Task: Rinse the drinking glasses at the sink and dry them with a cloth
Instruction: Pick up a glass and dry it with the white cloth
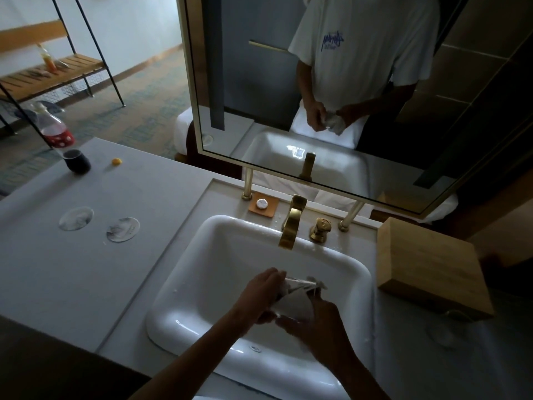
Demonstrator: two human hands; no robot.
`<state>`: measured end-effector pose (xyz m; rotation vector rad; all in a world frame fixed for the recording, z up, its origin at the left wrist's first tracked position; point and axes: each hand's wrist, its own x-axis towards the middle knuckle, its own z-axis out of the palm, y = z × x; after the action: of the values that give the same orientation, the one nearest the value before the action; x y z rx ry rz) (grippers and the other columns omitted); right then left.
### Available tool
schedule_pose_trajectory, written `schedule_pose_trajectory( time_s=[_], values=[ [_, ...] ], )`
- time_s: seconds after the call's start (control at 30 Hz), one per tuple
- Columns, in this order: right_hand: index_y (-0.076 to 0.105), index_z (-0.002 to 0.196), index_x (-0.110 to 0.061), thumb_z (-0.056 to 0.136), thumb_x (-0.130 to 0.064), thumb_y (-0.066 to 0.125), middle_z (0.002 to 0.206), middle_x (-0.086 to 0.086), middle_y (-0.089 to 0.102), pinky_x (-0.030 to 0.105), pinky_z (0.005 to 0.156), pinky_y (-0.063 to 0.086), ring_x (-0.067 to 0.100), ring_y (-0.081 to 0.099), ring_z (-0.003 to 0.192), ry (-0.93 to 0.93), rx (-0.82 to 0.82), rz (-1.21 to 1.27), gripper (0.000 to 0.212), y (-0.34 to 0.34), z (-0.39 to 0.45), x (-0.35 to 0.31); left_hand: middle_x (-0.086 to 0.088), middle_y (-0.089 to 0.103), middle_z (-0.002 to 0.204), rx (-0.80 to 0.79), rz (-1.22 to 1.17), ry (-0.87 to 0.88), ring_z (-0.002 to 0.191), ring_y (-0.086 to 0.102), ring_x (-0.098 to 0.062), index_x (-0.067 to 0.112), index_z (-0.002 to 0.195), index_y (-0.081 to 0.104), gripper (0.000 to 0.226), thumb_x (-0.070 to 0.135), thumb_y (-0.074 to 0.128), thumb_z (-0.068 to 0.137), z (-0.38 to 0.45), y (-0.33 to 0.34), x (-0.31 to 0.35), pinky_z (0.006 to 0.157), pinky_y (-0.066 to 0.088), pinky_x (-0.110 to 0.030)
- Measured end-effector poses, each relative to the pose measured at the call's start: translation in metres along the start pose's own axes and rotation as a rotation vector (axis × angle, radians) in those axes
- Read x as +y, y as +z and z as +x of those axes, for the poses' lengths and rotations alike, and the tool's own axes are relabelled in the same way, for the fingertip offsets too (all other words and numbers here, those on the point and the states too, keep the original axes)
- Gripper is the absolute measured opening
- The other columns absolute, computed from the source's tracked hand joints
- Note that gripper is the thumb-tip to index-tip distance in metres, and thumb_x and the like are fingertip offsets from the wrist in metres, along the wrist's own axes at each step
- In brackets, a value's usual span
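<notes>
Over the white sink [219,235] I hold a clear drinking glass [294,306] tilted on its side. My right hand [315,327] grips its lower end from the right. A pale cloth [301,284] is bunched at the glass's upper end, and my left hand [264,290] pinches this cloth from the left while its lower fingers rest against the glass. The cloth hides most of the rim. No water runs from the gold faucet [292,223].
A gold tap knob [320,228] and a soap dish [264,204] sit behind the basin. A wooden box [427,264] stands at the right, with a faint clear round object [450,327] in front of it. On the left counter are two round coasters [76,217], a dark cup [76,160] and a bottle [52,125].
</notes>
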<state>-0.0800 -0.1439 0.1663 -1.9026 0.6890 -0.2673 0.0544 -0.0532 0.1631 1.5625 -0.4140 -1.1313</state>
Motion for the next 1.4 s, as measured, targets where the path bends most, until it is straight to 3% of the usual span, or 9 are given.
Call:
schedule_pose_trajectory(
  time_s=[0.13,0.3,0.43,0.6,0.77,0.87,1.0,1.27,1.4],
  values=[
    [0.075,0.099,-0.002,0.063,-0.012,0.083,0.089,0.019,0.073,0.046,0.079,0.054,0.028,0.065,0.077,0.304,-0.167,0.683,0.038,-0.004,-0.002,-0.009,0.007,0.060,0.076,0.061,0.355,0.451,0.062,0.057,-0.003,0.022,0.093,0.061,0.040,0.060,0.049,0.086,0.004,-0.009,-0.013,0.049,0.045,-0.025],
    [0.070,0.096,-0.027,0.066,-0.021,0.089,0.080,-0.010,0.074,0.023,0.064,0.056,0.010,0.071,0.076,0.056,-0.055,0.066,0.036,-0.008,-0.006,-0.009,-0.009,0.063,0.091,-0.208,0.031,0.025,0.069,0.058,-0.025,0.023,0.093,0.064,0.042,0.062,0.052,0.081,0.006,-0.018,0.002,0.052,0.043,-0.026],
    [0.050,0.126,-0.032,0.073,-0.035,0.083,0.111,-0.033,0.056,0.005,0.088,0.046,-0.021,0.055,0.102,-0.150,-0.166,-0.270,0.063,-0.016,0.000,-0.001,-0.009,0.066,0.093,-0.427,-0.092,-0.225,0.076,0.058,-0.019,0.016,0.117,0.066,0.059,0.062,0.057,0.081,0.004,-0.030,0.004,0.065,0.046,-0.025],
    [0.071,0.094,-0.029,0.066,-0.011,0.088,0.090,-0.007,0.073,0.026,0.077,0.060,0.007,0.070,0.086,0.076,-0.157,0.001,0.038,-0.022,0.004,-0.009,-0.012,0.062,0.096,-0.293,0.057,0.053,0.069,0.059,-0.026,0.023,0.106,0.065,0.036,0.053,0.051,0.091,0.008,-0.021,-0.005,0.053,0.048,-0.029],
    [0.073,0.106,-0.006,0.076,0.010,0.071,0.096,0.016,0.072,0.040,0.077,0.058,0.026,0.067,0.086,0.261,-0.350,0.424,0.034,-0.027,0.000,-0.016,-0.011,0.067,0.109,-0.348,0.417,0.324,0.082,0.073,-0.021,0.027,0.129,0.058,0.043,0.049,0.059,0.093,0.009,-0.030,-0.016,0.067,0.064,-0.038],
    [0.074,0.099,-0.017,0.074,0.006,0.076,0.090,-0.002,0.076,0.022,0.071,0.055,0.010,0.070,0.084,0.185,-0.347,0.202,0.034,-0.029,0.001,-0.025,-0.006,0.060,0.125,-0.430,0.385,0.277,0.101,0.069,-0.021,0.034,0.135,0.053,0.043,0.040,0.062,0.093,0.009,-0.034,-0.009,0.078,0.063,-0.044],
    [0.066,0.108,-0.024,0.071,0.001,0.080,0.097,-0.007,0.073,0.021,0.078,0.055,0.005,0.068,0.092,0.162,-0.525,0.058,0.047,-0.036,0.012,-0.036,-0.009,0.045,0.147,-0.638,0.315,0.078,0.128,0.055,-0.033,0.042,0.145,0.039,0.066,0.018,0.066,0.091,0.012,-0.036,0.006,0.098,0.055,-0.050],
    [0.066,0.111,-0.005,0.073,0.014,0.072,0.107,0.009,0.070,0.034,0.085,0.057,0.021,0.067,0.098,0.204,-0.696,0.219,0.043,-0.049,0.021,-0.035,0.003,0.040,0.142,-0.807,0.363,0.053,0.116,0.059,-0.019,0.039,0.154,0.016,0.092,-0.005,0.065,0.090,0.009,-0.029,0.018,0.087,0.060,-0.029],
    [0.070,0.090,-0.005,0.065,-0.004,0.079,0.088,0.012,0.072,0.033,0.071,0.059,0.020,0.072,0.077,0.351,-0.430,0.538,0.026,-0.051,0.009,-0.024,0.005,0.045,0.131,-0.709,0.226,0.066,0.101,0.067,-0.011,0.041,0.143,0.032,0.077,-0.005,0.064,0.090,0.002,-0.028,0.013,0.085,0.059,-0.029]
  ],
)
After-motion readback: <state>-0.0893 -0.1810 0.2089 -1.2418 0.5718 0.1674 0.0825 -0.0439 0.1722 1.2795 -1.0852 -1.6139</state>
